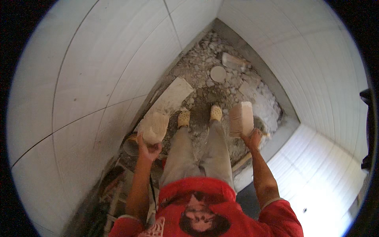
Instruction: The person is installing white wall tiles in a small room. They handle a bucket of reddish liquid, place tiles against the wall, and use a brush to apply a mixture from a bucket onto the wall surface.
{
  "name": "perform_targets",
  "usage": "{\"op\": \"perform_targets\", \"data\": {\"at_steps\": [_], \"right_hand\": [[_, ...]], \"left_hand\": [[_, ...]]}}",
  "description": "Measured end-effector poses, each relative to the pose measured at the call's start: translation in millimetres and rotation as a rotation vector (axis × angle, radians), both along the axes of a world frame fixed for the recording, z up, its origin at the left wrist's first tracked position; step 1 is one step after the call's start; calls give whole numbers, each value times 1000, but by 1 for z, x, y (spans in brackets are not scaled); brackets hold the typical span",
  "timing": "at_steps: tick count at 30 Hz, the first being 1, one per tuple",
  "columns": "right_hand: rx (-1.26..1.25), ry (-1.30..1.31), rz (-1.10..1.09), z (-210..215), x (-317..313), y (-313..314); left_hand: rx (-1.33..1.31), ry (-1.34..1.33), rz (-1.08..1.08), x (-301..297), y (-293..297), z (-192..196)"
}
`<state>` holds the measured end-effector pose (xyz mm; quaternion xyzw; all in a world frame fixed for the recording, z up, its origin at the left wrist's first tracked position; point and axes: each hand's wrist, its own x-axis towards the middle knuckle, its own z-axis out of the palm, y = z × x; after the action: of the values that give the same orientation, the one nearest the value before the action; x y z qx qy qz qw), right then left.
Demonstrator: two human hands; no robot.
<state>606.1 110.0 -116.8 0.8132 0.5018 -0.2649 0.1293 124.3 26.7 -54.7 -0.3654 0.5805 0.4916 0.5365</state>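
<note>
Above the rubble floor (205,67), raised left hand (149,149) grips a brick chunk (154,127), right hand (252,138) clasps a brick (241,118).

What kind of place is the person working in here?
Probably a small room under construction or renovation. Large pale tiles cover the walls, the floor is rubble and bare mortar, and each hand holds a block: left hand, right hand.

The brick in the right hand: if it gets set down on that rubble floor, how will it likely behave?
The brick looks rigid and blocky, gripped from below by the right hand, so probably heavy for its size. Its flat faces make rolling unlikely, but the rubble floor is uneven, so it may rock or tip. Its rough, dusty surface suggests little slipping.
</note>
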Motion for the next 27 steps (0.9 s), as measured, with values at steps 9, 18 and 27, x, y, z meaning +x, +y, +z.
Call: {"op": "perform_targets", "data": {"at_steps": [9, 18, 27], "right_hand": [[-217, 279, 170, -232, -103, 98], [-713, 892, 163, -418, -230, 107], [-458, 1169, -23, -543, -223, 84]], "left_hand": [[39, -28, 375, 74, -53, -81], [158, 119, 364, 81, -80, -237], [79, 291, 342, 78, -44, -386]]}}
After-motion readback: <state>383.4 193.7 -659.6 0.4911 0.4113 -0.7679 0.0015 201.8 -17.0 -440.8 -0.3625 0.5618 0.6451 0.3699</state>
